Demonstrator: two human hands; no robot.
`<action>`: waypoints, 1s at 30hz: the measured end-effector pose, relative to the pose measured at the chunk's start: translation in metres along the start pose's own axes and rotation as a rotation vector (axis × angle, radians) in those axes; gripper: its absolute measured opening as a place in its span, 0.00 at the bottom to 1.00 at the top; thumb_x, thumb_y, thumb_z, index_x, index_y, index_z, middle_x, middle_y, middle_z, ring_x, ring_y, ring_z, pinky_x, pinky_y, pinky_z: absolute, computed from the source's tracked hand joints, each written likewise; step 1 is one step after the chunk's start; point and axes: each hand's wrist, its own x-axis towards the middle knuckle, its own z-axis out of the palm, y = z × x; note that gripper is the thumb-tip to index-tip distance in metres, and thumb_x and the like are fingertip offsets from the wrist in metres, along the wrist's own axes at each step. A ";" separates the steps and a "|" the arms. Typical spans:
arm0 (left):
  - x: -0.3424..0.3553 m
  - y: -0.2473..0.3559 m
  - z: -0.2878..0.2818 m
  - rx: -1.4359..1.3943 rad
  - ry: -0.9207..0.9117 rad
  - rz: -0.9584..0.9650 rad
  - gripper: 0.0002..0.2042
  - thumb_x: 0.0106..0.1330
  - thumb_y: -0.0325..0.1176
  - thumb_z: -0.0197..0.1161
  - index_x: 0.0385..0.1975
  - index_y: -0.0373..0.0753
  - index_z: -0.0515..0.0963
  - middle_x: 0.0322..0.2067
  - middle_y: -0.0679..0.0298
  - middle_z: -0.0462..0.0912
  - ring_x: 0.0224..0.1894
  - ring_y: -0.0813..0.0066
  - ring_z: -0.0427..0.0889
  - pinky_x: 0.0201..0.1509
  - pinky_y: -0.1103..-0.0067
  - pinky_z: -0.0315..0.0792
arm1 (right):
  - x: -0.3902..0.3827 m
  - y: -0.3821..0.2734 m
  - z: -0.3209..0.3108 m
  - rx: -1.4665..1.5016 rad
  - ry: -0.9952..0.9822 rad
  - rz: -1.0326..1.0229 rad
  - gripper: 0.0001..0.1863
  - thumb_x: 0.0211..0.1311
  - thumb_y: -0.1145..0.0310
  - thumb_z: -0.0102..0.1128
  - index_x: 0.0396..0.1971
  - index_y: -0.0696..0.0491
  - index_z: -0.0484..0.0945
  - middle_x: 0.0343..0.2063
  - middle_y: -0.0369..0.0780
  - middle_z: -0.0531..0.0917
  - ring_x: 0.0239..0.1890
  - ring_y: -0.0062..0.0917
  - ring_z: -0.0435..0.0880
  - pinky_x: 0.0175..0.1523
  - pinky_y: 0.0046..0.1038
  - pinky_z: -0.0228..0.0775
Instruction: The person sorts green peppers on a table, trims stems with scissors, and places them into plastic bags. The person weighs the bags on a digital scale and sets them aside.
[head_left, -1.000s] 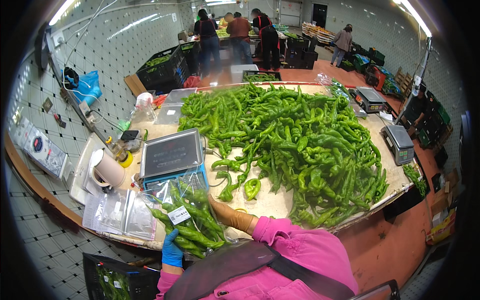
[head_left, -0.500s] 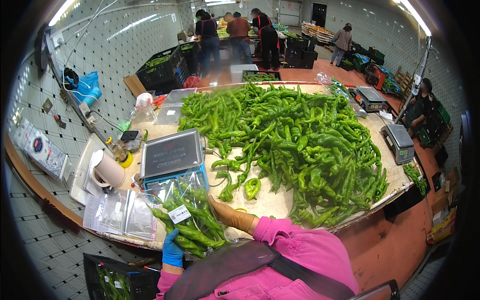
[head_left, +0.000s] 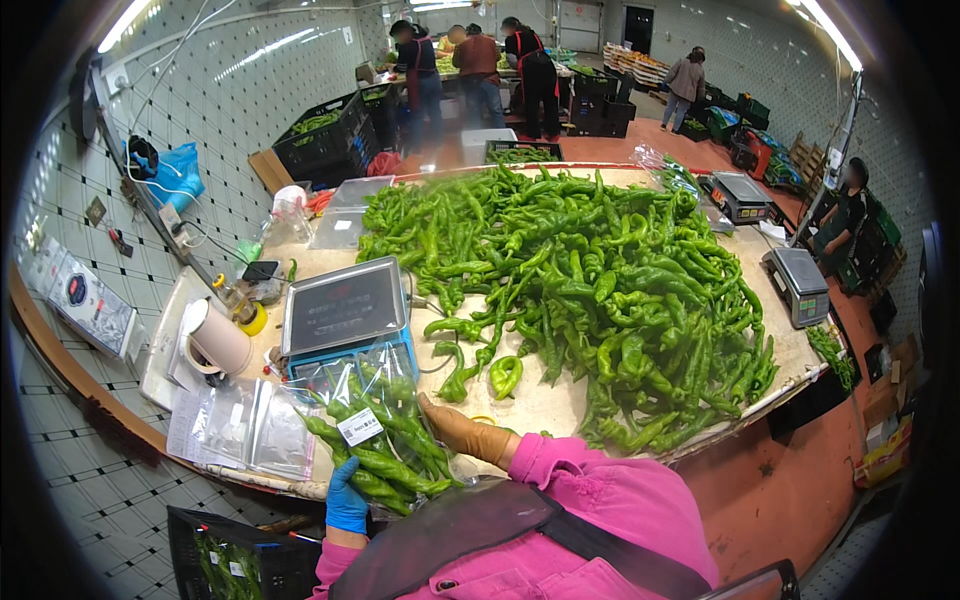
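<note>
In the lower left of the frame, just in front of the scale [head_left: 342, 305], a clear bag of green peppers [head_left: 408, 452], tilted with its white label [head_left: 360, 427] facing up. Held in the blue-gloved left hand [head_left: 346, 500] by the lower left corner, with fingers closed over the film. Along the bag's right edge, the tan-gloved right hand [head_left: 462, 433], flat against the side and touching it. Fingers partly hidden behind the bag there; cannot tell how tightly curled.

Probably light to moderate in weight, loose and floppy as a whole, with firm but bruisable peppers shifting about inside thin film. Likely slippery where smooth and glossy, more so against gloves. Best supported from underneath at the full lower part and steadied at the side, with only light pressure; better not lifted by the loose upper film alone, for fear of stretching or tearing. Stems and curved tips perhaps able to poke through if squeezed hard.

To the left of the bag, flat clear bags [head_left: 278, 432] on the bench [head_left: 545, 408], with a pale mug [head_left: 218, 336] above them. Across the centre and right of the frame, a large loose heap of peppers [head_left: 610, 280]. At the bottom left, a black crate [head_left: 283, 562] with labelled, bagged peppers [head_left: 222, 568] inside.
</note>
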 end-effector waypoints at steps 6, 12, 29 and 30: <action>0.000 -0.001 0.000 -0.014 0.008 -0.009 0.25 0.62 0.32 0.60 0.62 0.37 0.69 0.56 0.54 0.78 0.56 0.54 0.78 0.63 0.59 0.70 | 0.011 0.001 -0.005 0.126 0.153 0.327 0.37 0.77 0.42 0.30 0.64 0.61 0.66 0.62 0.43 0.72 0.62 0.28 0.70 0.67 0.27 0.58; 0.002 0.000 -0.001 -0.004 0.009 -0.009 0.25 0.62 0.31 0.60 0.61 0.37 0.70 0.55 0.54 0.78 0.55 0.54 0.78 0.63 0.59 0.71 | -0.001 -0.012 0.004 0.136 0.113 0.276 0.36 0.76 0.43 0.34 0.63 0.61 0.66 0.58 0.44 0.77 0.57 0.27 0.74 0.64 0.27 0.62; 0.008 -0.001 -0.006 0.013 0.000 -0.032 0.26 0.61 0.30 0.60 0.62 0.37 0.69 0.55 0.53 0.78 0.55 0.54 0.78 0.62 0.59 0.71 | -0.006 -0.017 0.010 0.127 0.163 0.241 0.37 0.73 0.40 0.40 0.57 0.62 0.72 0.51 0.42 0.82 0.51 0.26 0.79 0.59 0.27 0.69; 0.008 -0.001 -0.006 0.011 -0.002 -0.037 0.26 0.61 0.30 0.60 0.62 0.37 0.69 0.55 0.53 0.77 0.56 0.54 0.78 0.62 0.59 0.71 | -0.008 -0.020 0.011 0.121 0.197 0.257 0.37 0.72 0.40 0.42 0.56 0.62 0.74 0.50 0.42 0.83 0.50 0.26 0.80 0.58 0.27 0.70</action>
